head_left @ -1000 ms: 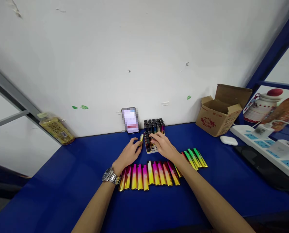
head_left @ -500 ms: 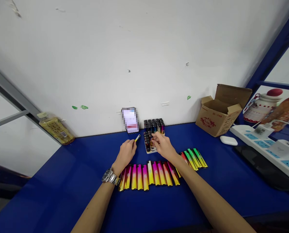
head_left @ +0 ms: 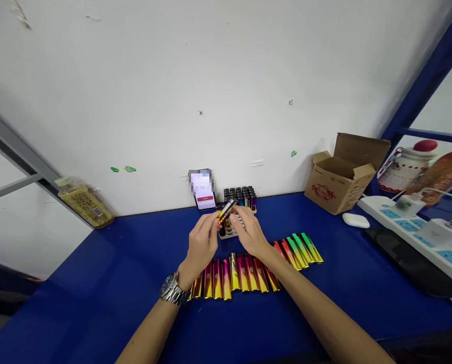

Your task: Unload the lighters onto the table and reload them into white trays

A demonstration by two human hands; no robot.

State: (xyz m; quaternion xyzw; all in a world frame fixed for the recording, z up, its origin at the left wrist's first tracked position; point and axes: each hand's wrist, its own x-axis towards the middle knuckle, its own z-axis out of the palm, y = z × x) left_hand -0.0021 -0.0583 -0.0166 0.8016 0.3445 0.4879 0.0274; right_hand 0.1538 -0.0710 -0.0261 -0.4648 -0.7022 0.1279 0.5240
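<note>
My left hand [head_left: 202, 240], with a metal watch at its wrist, pinches a shiny yellow lighter [head_left: 226, 212] that is tilted up to the right. My right hand [head_left: 249, 231] is at the lighter's upper end, its fingers bent around that end and partly hidden. Behind and below the hands stands a white tray [head_left: 229, 234] with holes, a few lighters in its left part. Dark-topped lighters [head_left: 241, 193] stand upright in rows at the back. Nearer me, pink-and-gold lighters [head_left: 226, 280] lie side by side, partly under my wrists.
Green-and-gold lighters [head_left: 304, 247] lie to the right. A phone [head_left: 204, 194] leans on the wall. An opened cardboard box [head_left: 334, 184], a white case [head_left: 356, 220], a black flat object [head_left: 408, 260] and a power strip [head_left: 415, 232] are at right. A bottle [head_left: 85, 202] leans at far left.
My left hand has lifted the lighter and brought it right, over the tray. My right hand has come away from the lighters in the tray to meet it.
</note>
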